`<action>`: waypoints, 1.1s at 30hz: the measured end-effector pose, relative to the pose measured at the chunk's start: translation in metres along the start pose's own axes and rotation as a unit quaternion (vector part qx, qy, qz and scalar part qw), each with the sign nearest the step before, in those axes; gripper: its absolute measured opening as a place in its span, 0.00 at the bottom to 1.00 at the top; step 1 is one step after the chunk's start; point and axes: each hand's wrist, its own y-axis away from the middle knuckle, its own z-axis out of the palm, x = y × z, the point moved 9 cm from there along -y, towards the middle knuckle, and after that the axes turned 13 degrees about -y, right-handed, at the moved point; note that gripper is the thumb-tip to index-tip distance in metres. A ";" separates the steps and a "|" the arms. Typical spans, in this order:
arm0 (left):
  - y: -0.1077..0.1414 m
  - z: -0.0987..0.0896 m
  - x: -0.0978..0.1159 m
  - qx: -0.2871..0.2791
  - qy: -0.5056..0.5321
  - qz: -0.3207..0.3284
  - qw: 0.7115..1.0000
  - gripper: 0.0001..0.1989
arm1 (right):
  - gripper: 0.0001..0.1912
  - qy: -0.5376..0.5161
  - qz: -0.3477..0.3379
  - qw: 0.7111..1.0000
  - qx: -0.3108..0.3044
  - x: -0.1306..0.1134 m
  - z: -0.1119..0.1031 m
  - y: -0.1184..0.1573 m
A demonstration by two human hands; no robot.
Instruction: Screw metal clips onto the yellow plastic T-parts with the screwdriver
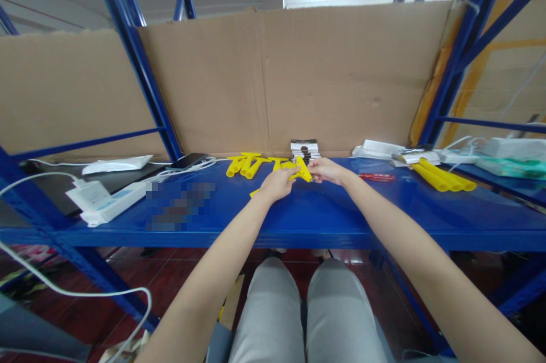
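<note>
My left hand (278, 184) is closed round a yellow T-shaped tool (303, 169) over the middle of the blue shelf. The tool's head tilts up between my two hands, and a thin part of its handle sticks out left of my left hand. At the head's right side, the fingers of my right hand (325, 171) are pinched together; what they grip is too small to make out. Several more yellow T-shaped tools (255, 167) lie just left of and behind my hands. A stack of small black-and-white packets (304, 148) stands right behind them.
Red screwdrivers (377, 177) lie to the right, with yellow tubes (443, 175) and white packages (379, 149) beyond. At left are a white power strip (115, 203), cables and a dark phone (190, 160). Cardboard (341, 73) closes the back; blue posts (149, 81) frame the shelf (324, 215).
</note>
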 end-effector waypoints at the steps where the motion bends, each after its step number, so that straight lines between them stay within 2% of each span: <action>1: 0.000 0.000 0.000 0.000 -0.001 -0.001 1.000 0.21 | 0.10 0.008 -0.001 1.000 -0.006 -0.001 0.001 0.000; 9: 0.000 0.002 -0.002 0.006 -0.016 -0.002 1.000 0.21 | 0.14 0.057 -0.018 0.998 0.014 -0.004 0.002 0.000; 15: -0.001 0.006 -0.001 0.006 -0.028 0.012 1.000 0.21 | 0.13 0.041 -0.022 0.999 0.027 -0.002 0.000 -0.001; 26: 0.001 0.007 0.006 -0.011 -0.065 0.031 0.997 0.22 | 0.08 0.013 0.048 0.999 0.020 0.008 -0.002 -0.003; 33: 0.003 0.005 0.005 -0.023 -0.069 0.013 0.997 0.23 | 0.09 0.013 0.043 0.998 0.036 0.011 -0.005 -0.005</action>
